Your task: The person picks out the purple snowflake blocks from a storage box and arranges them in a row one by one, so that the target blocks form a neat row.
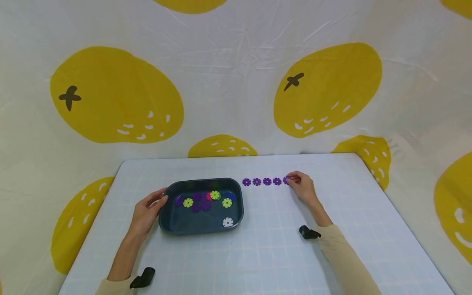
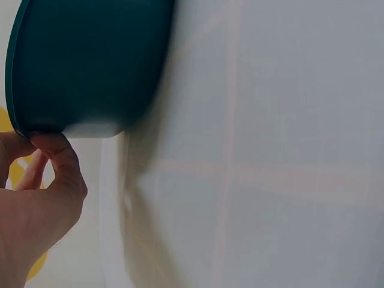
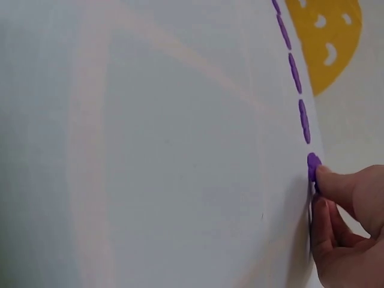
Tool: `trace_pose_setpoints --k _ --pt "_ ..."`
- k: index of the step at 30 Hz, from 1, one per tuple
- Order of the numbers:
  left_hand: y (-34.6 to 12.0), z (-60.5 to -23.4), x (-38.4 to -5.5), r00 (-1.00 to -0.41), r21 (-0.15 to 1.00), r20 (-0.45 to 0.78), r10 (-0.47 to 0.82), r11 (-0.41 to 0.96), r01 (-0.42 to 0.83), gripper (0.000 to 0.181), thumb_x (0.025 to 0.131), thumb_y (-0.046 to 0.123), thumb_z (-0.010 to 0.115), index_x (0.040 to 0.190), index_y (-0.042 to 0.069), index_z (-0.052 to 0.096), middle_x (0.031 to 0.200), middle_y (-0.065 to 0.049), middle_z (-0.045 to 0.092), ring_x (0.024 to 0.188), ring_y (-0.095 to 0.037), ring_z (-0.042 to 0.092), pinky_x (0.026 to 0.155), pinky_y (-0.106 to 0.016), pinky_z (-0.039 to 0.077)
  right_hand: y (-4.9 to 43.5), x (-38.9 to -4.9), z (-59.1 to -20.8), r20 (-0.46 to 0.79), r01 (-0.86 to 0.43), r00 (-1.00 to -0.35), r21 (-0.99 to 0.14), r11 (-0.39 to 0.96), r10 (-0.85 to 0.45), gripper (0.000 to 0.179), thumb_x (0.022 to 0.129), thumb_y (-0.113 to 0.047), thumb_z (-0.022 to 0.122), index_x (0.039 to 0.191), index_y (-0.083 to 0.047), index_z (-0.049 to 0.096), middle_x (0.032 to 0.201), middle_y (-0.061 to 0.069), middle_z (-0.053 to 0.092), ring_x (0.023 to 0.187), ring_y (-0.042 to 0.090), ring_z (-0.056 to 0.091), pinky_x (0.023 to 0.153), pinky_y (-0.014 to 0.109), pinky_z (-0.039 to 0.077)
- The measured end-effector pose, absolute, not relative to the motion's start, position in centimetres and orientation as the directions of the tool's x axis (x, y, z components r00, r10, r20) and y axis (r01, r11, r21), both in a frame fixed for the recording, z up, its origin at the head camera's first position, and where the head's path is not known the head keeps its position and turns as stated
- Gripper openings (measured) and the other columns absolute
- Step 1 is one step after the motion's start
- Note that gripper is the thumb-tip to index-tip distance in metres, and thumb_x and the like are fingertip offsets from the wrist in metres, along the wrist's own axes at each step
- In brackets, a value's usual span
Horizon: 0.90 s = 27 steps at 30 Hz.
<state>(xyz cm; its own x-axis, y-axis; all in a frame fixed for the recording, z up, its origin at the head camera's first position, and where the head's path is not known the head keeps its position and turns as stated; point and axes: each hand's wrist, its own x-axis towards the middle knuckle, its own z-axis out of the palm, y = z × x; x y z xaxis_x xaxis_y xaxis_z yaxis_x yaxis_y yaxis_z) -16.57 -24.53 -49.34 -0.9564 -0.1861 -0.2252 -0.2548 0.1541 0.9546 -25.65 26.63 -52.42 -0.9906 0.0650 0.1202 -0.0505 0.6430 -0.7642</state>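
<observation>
In the head view my left hand [image 1: 144, 215] grips the left rim of a dark teal tray [image 1: 195, 224], and the left wrist view shows thumb and fingers pinching that rim. Inside lie several notched plastic flower discs: purple, yellow-green, a white one [image 1: 228, 222], plus partly covered red and blue ones. To the right of the tray, at the back of the table, purple discs [image 1: 267, 181] form a straight row. At its right end my right hand [image 1: 303, 189] pinches another purple disc [image 3: 312, 162] between thumb and fingers, its lower part hidden by them.
The white table [image 1: 265, 254] has a faint grid pattern, and its back edge runs just behind the purple row. A white curtain [image 1: 228, 94] with yellow fruit prints hangs behind it. Black wrist cameras [image 1: 309, 232] sit at both sleeves.
</observation>
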Motion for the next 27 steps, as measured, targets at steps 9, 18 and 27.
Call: trace_pose_setpoints --k 9,18,27 --pt "-24.6 -49.5 -16.7 -0.952 0.953 -0.239 -0.19 0.145 -0.268 0.057 0.101 0.033 0.068 0.151 0.011 0.053 0.137 -0.007 0.05 0.103 -0.001 0.057 0.083 -0.014 0.051 26.6 -25.6 -52.4 0.068 0.002 -0.994 -0.761 0.648 0.084 0.024 0.103 -0.01 0.063 0.122 0.003 0.068 0.119 0.024 0.062 0.111 0.038 0.058 0.099 0.05 0.049" --pt "-24.6 -49.5 -16.7 -0.957 0.956 -0.227 -0.18 0.144 -0.254 0.056 0.101 0.032 0.068 0.151 0.011 0.053 0.134 -0.007 0.05 0.102 -0.001 0.058 0.083 -0.014 0.051 25.7 -24.8 -51.7 0.194 -0.11 -0.978 -0.777 0.619 0.07 0.022 0.103 -0.006 0.059 0.118 0.008 0.066 0.112 0.026 0.061 0.104 0.039 0.061 0.092 0.05 0.051" --pt "-24.5 -49.4 -16.5 -0.966 0.973 -0.187 -0.18 0.1 -0.207 0.054 0.1 0.029 0.071 0.147 0.006 0.056 0.12 0.002 0.054 0.097 0.001 0.06 0.078 -0.017 0.053 23.2 -24.8 -50.2 0.365 -0.297 -0.931 -0.75 0.591 -0.004 0.01 0.095 0.001 0.066 0.104 0.006 0.067 0.097 0.017 0.065 0.09 0.031 0.064 0.076 0.029 0.054"
